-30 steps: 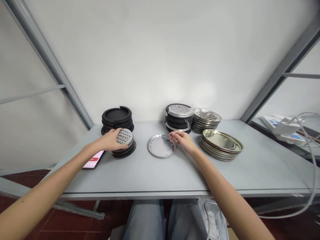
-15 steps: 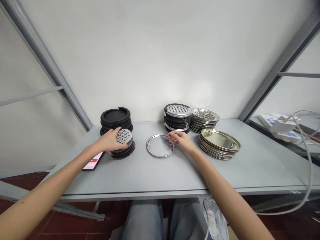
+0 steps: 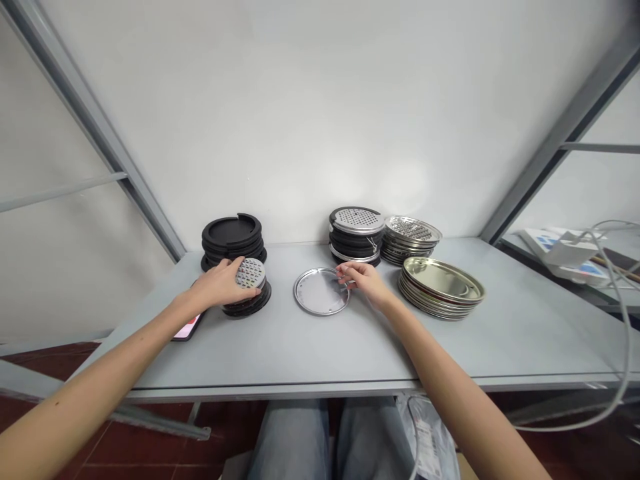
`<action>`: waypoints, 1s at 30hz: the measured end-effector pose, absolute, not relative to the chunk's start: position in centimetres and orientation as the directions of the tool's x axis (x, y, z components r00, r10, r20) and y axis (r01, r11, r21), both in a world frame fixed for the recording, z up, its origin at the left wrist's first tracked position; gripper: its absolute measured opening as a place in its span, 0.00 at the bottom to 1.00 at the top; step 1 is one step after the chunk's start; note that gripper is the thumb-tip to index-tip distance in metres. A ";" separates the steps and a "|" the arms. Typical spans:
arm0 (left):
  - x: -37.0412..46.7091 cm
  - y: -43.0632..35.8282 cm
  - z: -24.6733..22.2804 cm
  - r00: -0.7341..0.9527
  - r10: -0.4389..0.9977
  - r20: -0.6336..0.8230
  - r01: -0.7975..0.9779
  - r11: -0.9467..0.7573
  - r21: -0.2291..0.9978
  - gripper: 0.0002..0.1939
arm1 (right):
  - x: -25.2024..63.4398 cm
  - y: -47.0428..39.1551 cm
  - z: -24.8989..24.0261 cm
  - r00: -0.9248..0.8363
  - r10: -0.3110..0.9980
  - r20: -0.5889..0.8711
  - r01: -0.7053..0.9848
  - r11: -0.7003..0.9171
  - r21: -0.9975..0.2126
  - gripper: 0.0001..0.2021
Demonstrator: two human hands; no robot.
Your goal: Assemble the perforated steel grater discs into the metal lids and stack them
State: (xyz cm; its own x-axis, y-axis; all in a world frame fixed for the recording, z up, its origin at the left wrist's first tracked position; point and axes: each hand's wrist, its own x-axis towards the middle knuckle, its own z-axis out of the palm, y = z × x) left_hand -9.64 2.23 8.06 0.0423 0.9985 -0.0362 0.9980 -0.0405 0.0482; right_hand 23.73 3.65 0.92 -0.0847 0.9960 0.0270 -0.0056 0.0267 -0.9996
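My left hand (image 3: 223, 283) spans a small round grater disc (image 3: 251, 273), thumb at its near side and fingers at its far edge. The disc sits on a low stack of black round pieces (image 3: 245, 309). At the middle of the table lies a flat round metal plate (image 3: 320, 293) with a raised rim and small holes near the edge. My right hand (image 3: 363, 279) pinches the plate's right rim between thumb and fingers.
Behind my left hand stands a stack of black round holders (image 3: 232, 235); a phone (image 3: 186, 330) lies partly under the forearm. Black rings topped by a perforated disc (image 3: 357, 220), grater discs (image 3: 411, 231) and gold-toned lids (image 3: 443, 280) are stacked at right. A white cable (image 3: 626, 347) hangs at far right.
My left hand has shifted very slightly right with the grater disc over the black stack. My right hand stays at the plate's rim. The view has moved a little.
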 end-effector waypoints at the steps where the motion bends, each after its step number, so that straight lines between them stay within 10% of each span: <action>1: -9.6 2.2 8.0 0.042 0.999 -0.025 0.998 -0.041 0.047 0.54 | 23.7 3.7 0.9 -0.085 0.996 0.030 -0.006 0.029 -1.000 0.13; 11: -11.2 2.5 9.1 0.077 0.985 0.157 0.973 -0.109 0.206 0.53 | 23.9 3.8 0.7 -0.104 0.994 0.031 -0.024 0.028 -0.999 0.14; 14: -11.0 1.5 9.9 0.133 0.959 0.252 0.824 -0.248 0.510 0.49 | 23.9 3.8 0.7 -0.105 0.994 0.025 -0.022 0.023 -0.999 0.14; 18: -9.6 -0.5 10.4 0.232 0.964 0.131 0.178 -0.174 0.968 0.39 | 23.8 3.8 0.8 -0.107 0.994 0.010 0.002 0.010 -1.000 0.13; 22: -8.4 -1.9 10.6 0.332 0.939 0.094 -0.210 -0.023 0.977 0.36 | 23.8 3.7 0.8 -0.113 0.994 0.010 0.002 0.010 -1.000 0.12; 30: -8.5 -2.2 10.9 0.413 0.909 0.052 -0.416 0.137 0.899 0.34 | 23.9 3.7 0.9 -0.113 0.994 0.002 0.002 0.002 -1.000 0.12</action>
